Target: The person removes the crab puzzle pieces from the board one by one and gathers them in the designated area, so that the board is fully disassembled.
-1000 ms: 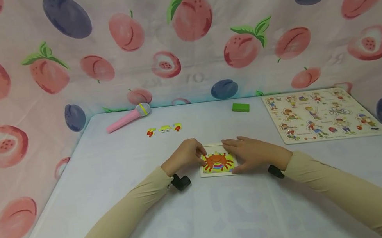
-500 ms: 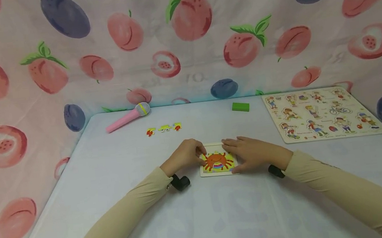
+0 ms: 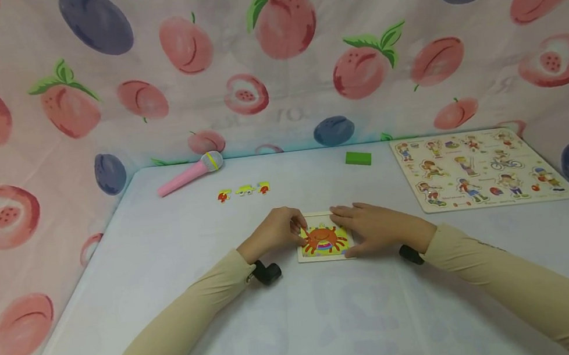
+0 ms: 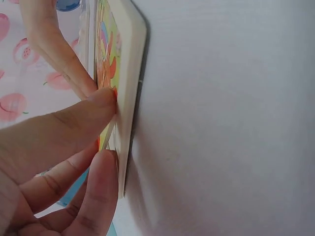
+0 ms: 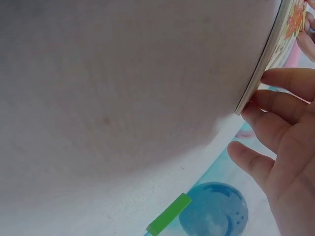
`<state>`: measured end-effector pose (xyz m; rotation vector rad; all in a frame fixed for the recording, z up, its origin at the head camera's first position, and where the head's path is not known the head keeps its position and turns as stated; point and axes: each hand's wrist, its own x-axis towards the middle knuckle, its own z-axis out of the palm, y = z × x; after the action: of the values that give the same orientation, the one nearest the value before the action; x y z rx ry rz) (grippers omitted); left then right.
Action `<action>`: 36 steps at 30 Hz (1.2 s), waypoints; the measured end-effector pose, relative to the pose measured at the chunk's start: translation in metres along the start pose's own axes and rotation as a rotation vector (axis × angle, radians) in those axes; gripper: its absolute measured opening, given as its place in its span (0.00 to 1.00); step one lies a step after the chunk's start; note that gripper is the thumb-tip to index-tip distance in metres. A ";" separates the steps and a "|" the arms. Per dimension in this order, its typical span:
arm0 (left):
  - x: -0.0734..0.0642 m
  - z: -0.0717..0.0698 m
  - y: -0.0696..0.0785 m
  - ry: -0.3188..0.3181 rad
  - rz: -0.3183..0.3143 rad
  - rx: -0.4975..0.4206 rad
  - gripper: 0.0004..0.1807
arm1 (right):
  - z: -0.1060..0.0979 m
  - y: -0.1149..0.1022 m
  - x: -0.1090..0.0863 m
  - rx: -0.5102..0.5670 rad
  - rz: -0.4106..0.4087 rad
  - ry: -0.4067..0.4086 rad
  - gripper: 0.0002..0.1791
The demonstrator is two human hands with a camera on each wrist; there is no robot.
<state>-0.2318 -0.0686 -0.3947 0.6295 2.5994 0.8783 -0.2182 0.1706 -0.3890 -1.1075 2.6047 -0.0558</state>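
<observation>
A small crab jigsaw puzzle [image 3: 325, 240] lies in a pale wooden tray [image 3: 320, 259] at mid-table, its orange crab on a yellow ground. At its left side my left hand [image 3: 276, 232] has thumb and fingers together. The left wrist view shows them pinching a puzzle piece [image 4: 106, 133], tilted up at the tray's edge and mostly hidden by the fingers. My right hand [image 3: 377, 228] lies over the tray's right side with extended fingers. In the right wrist view its fingertips touch the tray's rim [image 5: 251, 93].
Three loose puzzle pieces [image 3: 245, 190] lie farther back on the left, near a pink toy microphone [image 3: 189, 175]. A green block [image 3: 358, 158] sits at the table's back edge. A large pegboard puzzle [image 3: 481, 170] with sports figures occupies the back right.
</observation>
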 end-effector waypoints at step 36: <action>0.002 -0.003 -0.004 -0.038 0.092 0.023 0.11 | 0.002 0.000 0.004 -0.038 -0.216 0.014 0.34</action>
<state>-0.2359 -0.0715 -0.3950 0.7702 2.5678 0.8563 -0.2207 0.1678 -0.3919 -1.4022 2.4969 -0.0621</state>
